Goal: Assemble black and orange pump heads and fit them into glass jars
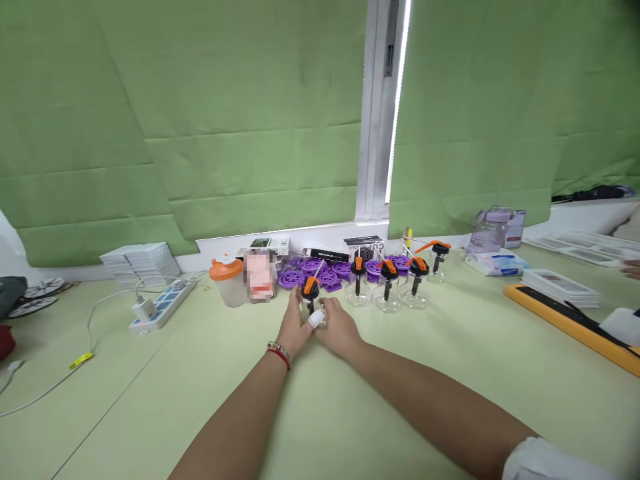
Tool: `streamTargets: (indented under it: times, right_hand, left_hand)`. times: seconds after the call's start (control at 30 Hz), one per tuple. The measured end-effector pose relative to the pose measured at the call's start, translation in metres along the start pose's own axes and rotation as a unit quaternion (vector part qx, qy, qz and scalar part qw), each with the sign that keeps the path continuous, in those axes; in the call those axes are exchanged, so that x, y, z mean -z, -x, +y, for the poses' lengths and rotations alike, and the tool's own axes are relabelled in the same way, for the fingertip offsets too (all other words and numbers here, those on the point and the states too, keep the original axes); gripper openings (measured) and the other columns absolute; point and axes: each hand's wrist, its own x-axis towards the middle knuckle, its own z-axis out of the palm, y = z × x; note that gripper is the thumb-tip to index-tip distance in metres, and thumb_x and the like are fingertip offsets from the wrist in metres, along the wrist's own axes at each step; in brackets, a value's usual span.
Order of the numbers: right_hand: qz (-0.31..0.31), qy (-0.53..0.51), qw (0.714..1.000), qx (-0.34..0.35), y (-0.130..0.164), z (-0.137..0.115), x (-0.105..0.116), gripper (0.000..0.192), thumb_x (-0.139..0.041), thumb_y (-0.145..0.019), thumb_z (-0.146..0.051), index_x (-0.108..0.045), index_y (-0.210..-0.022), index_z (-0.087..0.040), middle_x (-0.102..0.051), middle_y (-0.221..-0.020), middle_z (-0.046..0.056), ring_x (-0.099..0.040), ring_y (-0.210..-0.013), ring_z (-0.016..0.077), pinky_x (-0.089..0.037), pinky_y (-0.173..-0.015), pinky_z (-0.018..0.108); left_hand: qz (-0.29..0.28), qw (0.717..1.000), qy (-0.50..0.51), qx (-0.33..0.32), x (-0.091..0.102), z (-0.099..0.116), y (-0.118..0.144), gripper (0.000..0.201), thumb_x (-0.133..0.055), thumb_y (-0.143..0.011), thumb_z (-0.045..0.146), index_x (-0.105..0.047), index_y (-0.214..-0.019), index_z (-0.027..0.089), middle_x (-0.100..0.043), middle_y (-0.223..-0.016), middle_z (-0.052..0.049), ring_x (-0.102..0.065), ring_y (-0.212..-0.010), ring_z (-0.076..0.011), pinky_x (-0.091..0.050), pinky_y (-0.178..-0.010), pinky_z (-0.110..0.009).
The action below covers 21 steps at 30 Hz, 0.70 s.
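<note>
Between my two hands is a small glass jar (pixel 311 291) with a black lid, an orange top and a thin metal rod. My left hand (pixel 294 328) wraps its left side, with a white covering on the thumb. My right hand (pixel 341 328) closes round the right side. The fingers hide most of the glass, and the jar stands upright at the table. To its right are similar glass jars (pixel 387 293) with black and orange tops. One jar (pixel 438 257) farther back has its orange crank arm swung out to the left.
Behind the jars lie purple plastic wheel-like parts (pixel 327 277) and a black box (pixel 363 247). An orange-lidded cup (pixel 227 283) and a pink phone-like item (pixel 260 277) stand left. Farther left is a power strip (pixel 165 307). An orange bar (pixel 565 327) and another person's hand (pixel 631 269) are right.
</note>
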Motion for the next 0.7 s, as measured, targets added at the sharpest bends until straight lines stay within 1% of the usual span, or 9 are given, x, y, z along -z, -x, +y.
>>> streamTargets:
  times: [0.1, 0.17, 0.2, 0.27, 0.33, 0.37, 0.53, 0.63, 0.7]
  right_hand:
    - [-0.028, -0.098, 0.994, 0.035, 0.014, -0.007, 0.002, 0.040, -0.067, -0.068, -0.032, -0.056, -0.105, -0.020, -0.058, -0.106, 0.006, -0.058, -0.082, 0.0186, -0.043, -0.068, 0.028]
    - [-0.049, -0.216, 0.975, -0.014, 0.011, -0.005, 0.010, 0.031, -0.064, -0.070, -0.032, -0.058, -0.099, -0.020, -0.061, -0.095, 0.004, -0.055, -0.066, 0.0137, -0.041, -0.058, 0.026]
    - [-0.047, -0.285, 0.955, -0.066, 0.008, -0.002, 0.015, 0.028, -0.061, -0.073, -0.033, -0.058, -0.097, -0.019, -0.062, -0.089, 0.003, -0.052, -0.056, 0.0110, -0.038, -0.052, 0.024]
    - [-0.022, -0.412, 0.895, -0.169, -0.003, 0.005, 0.028, 0.026, -0.054, -0.080, -0.039, -0.057, -0.095, -0.018, -0.063, -0.079, 0.002, -0.046, -0.045, 0.0083, -0.030, -0.042, 0.023]
    - [-0.012, -0.483, 0.850, -0.210, -0.012, 0.014, 0.039, 0.032, -0.053, -0.081, -0.048, -0.057, -0.087, -0.016, -0.060, -0.067, 0.001, -0.043, -0.040, 0.0071, -0.026, -0.039, 0.021]
    - [-0.015, -0.499, 0.839, -0.218, -0.015, 0.018, 0.043, 0.035, -0.053, -0.081, -0.051, -0.056, -0.081, -0.016, -0.057, -0.060, -0.001, -0.040, -0.038, 0.0064, -0.024, -0.038, 0.021]
    - [-0.042, -0.503, 0.834, -0.223, -0.014, 0.029, 0.044, 0.037, -0.055, -0.082, -0.048, -0.048, -0.062, -0.017, -0.038, -0.039, -0.008, -0.026, -0.032, 0.0042, -0.016, -0.036, 0.020]
    - [-0.046, -0.498, 0.840, -0.209, -0.009, 0.029, 0.039, 0.032, -0.059, -0.080, -0.041, -0.050, -0.062, -0.016, -0.039, -0.040, -0.008, -0.026, -0.034, 0.0034, -0.018, -0.037, 0.018]
    - [-0.053, -0.496, 0.843, -0.202, -0.006, 0.030, 0.037, 0.028, -0.062, -0.078, -0.037, -0.053, -0.064, -0.015, -0.041, -0.042, -0.008, -0.029, -0.035, 0.0029, -0.020, -0.038, 0.017]
  left_hand:
    - [0.062, 0.995, 0.048, 0.056, 0.003, 0.017, 0.003, 0.089, -0.067, -0.073, 0.035, -0.016, -0.146, 0.020, -0.059, -0.119, -0.013, -0.058, -0.107, -0.0247, -0.043, -0.095, -0.038]
    - [0.060, 0.990, 0.098, 0.078, 0.011, 0.026, 0.006, 0.089, -0.070, -0.071, 0.032, -0.020, -0.144, 0.023, -0.064, -0.104, -0.008, -0.062, -0.092, -0.0211, -0.047, -0.085, -0.035]
    - [0.045, 0.986, 0.135, 0.082, 0.016, 0.030, 0.008, 0.088, -0.071, -0.070, 0.031, -0.022, -0.143, 0.024, -0.064, -0.099, -0.006, -0.062, -0.088, -0.0193, -0.048, -0.082, -0.033]
    - [-0.010, 0.972, 0.212, 0.098, 0.025, 0.035, 0.011, 0.086, -0.071, -0.070, 0.030, -0.025, -0.142, 0.027, -0.061, -0.092, -0.002, -0.062, -0.081, -0.0168, -0.051, -0.077, -0.033]
    - [-0.072, 0.952, 0.267, 0.132, 0.030, 0.038, 0.014, 0.080, -0.071, -0.070, 0.032, -0.029, -0.137, 0.029, -0.059, -0.087, 0.000, -0.062, -0.075, -0.0160, -0.053, -0.073, -0.035]
    - [-0.096, 0.942, 0.284, 0.151, 0.032, 0.040, 0.015, 0.075, -0.071, -0.070, 0.033, -0.033, -0.134, 0.028, -0.059, -0.086, 0.000, -0.062, -0.072, -0.0157, -0.054, -0.071, -0.036]
    - [-0.133, 0.908, 0.346, 0.194, 0.027, 0.046, 0.019, 0.052, -0.073, -0.064, 0.028, -0.045, -0.108, 0.023, -0.061, -0.083, 0.001, -0.064, -0.061, -0.0167, -0.054, -0.060, -0.036]
    - [-0.127, 0.891, 0.368, 0.233, 0.025, 0.043, 0.018, 0.035, -0.070, -0.065, 0.029, -0.048, -0.091, 0.020, -0.062, -0.076, 0.000, -0.065, -0.059, -0.0198, -0.051, -0.052, -0.032]
    - [-0.108, 0.873, 0.376, 0.292, 0.025, 0.037, 0.017, 0.027, -0.066, -0.068, 0.032, -0.050, -0.085, 0.019, -0.061, -0.068, -0.001, -0.064, -0.056, -0.0206, -0.048, -0.047, -0.029]
